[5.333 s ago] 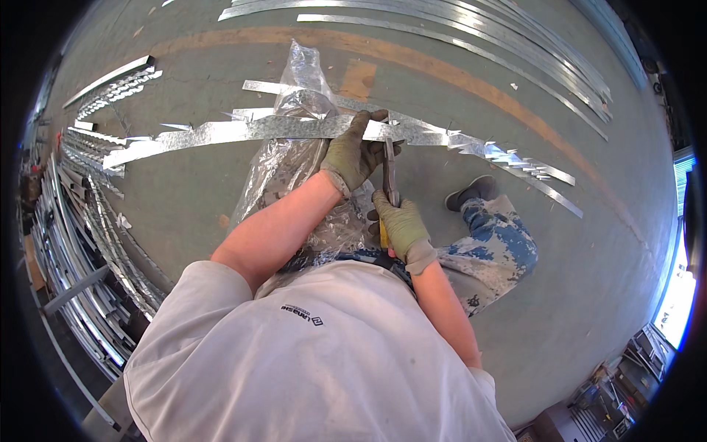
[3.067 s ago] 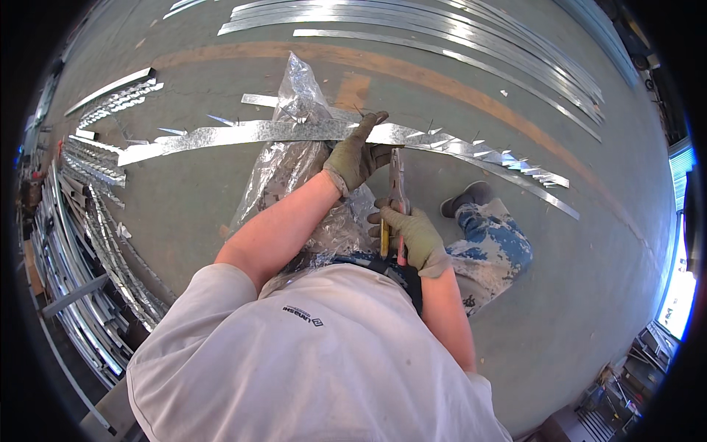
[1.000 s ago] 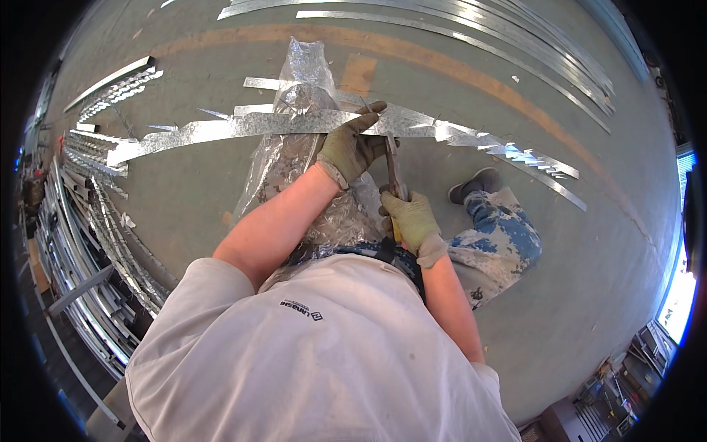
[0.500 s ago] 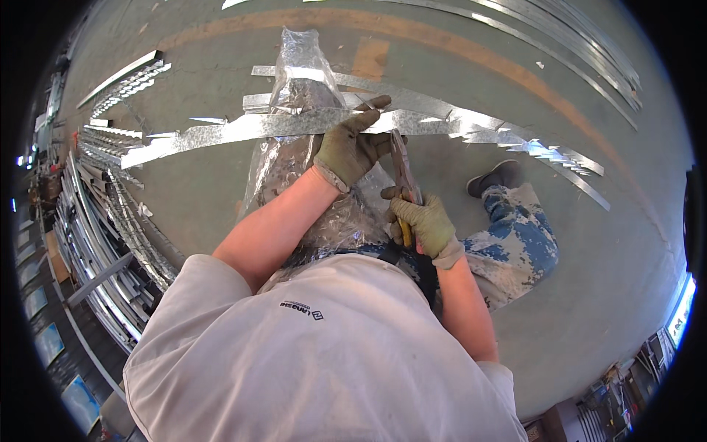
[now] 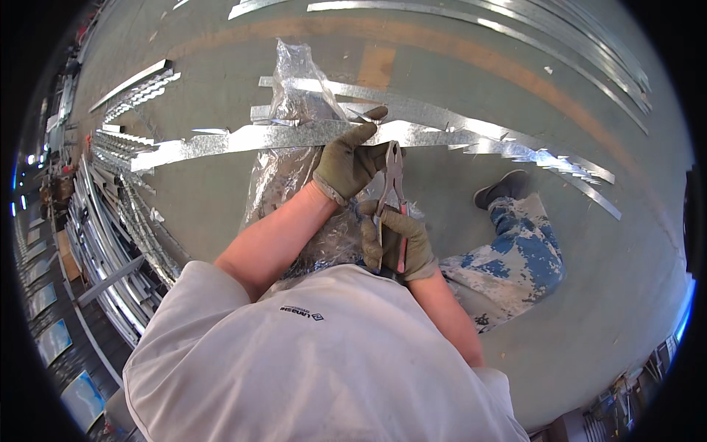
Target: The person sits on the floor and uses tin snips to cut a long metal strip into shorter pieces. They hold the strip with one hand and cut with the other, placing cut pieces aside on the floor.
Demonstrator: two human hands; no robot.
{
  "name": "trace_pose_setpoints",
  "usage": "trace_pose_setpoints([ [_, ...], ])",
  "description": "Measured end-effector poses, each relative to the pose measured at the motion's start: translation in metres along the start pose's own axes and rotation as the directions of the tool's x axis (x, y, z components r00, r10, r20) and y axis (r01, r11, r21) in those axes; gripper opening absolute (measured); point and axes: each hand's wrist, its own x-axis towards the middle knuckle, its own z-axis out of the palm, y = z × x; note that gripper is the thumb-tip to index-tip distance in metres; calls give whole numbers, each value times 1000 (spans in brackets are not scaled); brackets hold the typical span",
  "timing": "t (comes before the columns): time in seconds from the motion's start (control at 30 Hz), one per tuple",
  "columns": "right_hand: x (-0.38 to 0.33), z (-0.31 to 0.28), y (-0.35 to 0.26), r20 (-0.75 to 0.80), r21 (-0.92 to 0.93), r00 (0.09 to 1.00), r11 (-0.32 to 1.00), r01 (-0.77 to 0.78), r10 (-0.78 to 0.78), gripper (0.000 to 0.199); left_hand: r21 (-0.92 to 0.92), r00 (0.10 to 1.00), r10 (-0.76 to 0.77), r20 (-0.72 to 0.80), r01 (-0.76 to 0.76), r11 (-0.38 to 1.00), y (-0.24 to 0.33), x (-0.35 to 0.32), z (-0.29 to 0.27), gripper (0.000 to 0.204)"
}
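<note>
A long, shiny galvanised metal strip [image 5: 243, 138] runs crosswise in front of me, with pointed cut tabs along parts of it. My left hand [image 5: 346, 163], in an olive work glove, is closed around the strip near its middle, with fingertips showing above the upper edge. Just right of it, a pair of pliers [image 5: 394, 177] points away from me, its jaws by the strip's lower edge. Its red and yellow handles are spread in my right hand [image 5: 406, 239], also gloved, which is wrapped round them. Whether the jaws touch the strip, I cannot tell.
Crumpled clear plastic [image 5: 283, 173] lies under the strip and over my lap. More metal strips [image 5: 434, 114] lie just beyond, with long strips [image 5: 515, 40] on the floor at the far right. Bundled metal pieces [image 5: 99, 228] lie at the left. My shoe [image 5: 501, 188] is at the right.
The pliers have swung more upright and shifted slightly left, and their handles have spread apart. My right hand has moved left and toward me. My left hand still grips the strip.
</note>
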Motion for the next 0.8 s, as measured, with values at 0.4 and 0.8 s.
trace_pose_setpoints([
  [0.4,-40,24,-49,-54,-151,998,988,13,-21,54,60,986,139,91,-144,988,13,-15,15,47],
  [0.8,-48,-2,-28,-349,-349,925,937,17,-147,47,266,999,-8,-54,22,964,-6,5,18,54],
])
